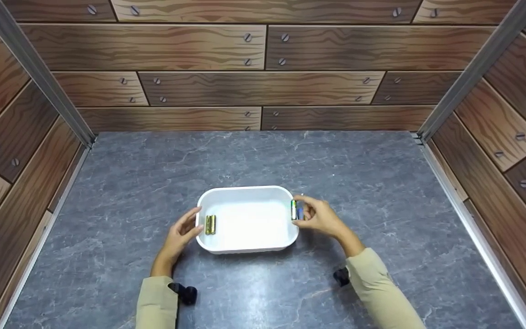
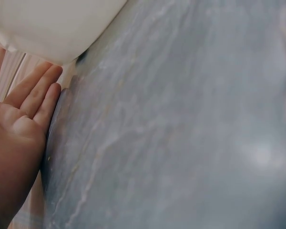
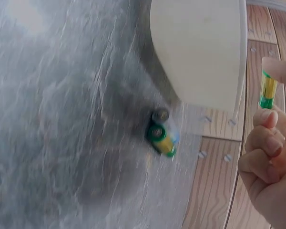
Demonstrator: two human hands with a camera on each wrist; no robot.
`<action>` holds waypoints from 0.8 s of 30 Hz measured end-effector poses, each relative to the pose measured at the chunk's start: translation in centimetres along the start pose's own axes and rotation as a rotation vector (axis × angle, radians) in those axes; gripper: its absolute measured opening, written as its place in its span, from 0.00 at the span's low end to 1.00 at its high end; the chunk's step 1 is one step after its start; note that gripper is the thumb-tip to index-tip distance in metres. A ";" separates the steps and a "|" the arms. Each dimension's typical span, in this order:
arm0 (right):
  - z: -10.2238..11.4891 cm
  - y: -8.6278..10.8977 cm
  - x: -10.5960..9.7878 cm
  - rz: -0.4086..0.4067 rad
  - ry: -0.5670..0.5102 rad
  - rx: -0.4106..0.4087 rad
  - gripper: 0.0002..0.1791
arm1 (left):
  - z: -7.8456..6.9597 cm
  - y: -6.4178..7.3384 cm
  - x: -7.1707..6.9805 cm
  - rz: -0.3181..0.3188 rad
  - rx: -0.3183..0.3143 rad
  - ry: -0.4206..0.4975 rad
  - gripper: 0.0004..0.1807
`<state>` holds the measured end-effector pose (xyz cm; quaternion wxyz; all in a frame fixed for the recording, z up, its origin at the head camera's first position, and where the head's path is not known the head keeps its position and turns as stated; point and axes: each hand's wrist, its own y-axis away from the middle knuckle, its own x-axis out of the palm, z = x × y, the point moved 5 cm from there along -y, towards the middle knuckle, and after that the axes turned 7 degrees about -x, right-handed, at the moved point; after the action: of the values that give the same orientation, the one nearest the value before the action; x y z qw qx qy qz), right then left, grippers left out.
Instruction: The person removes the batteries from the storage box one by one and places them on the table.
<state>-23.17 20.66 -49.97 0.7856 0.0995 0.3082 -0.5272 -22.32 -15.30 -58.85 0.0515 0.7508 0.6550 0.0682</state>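
Observation:
A white plastic container (image 1: 249, 219) lies before me, with two gold batteries (image 1: 210, 225) side by side at its left end. My left hand (image 1: 178, 237) is at the container's left side; its extended fingers (image 2: 35, 93) touch the outer wall. Over the right rim, my right hand (image 1: 321, 217) pinches a green and yellow battery (image 3: 268, 90) by its ends between thumb and finger, the other fingers curled. Below that hand, a green and yellow battery (image 3: 162, 140) and a dark-ended one (image 3: 160, 114) lie on the tabletop beside the container, partly hidden in the head view.
The grey marbled tabletop (image 1: 153, 164) surrounds the container. Wood-patterned panels (image 1: 263, 87) stand at the back and both sides, with metal posts (image 1: 473, 64) at the corners. A small black device (image 1: 185, 293) sits at the left wrist, and another (image 1: 341, 276) at the right.

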 end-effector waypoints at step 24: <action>-4.3 1.8 -1.5 0.026 0.021 0.062 0.30 | -0.3 0.1 0.0 0.000 0.030 -0.025 0.32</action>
<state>-23.58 24.65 -52.74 0.7856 0.1335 0.2988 -0.5251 -22.23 -15.29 -58.56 0.0484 0.7521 0.6554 0.0489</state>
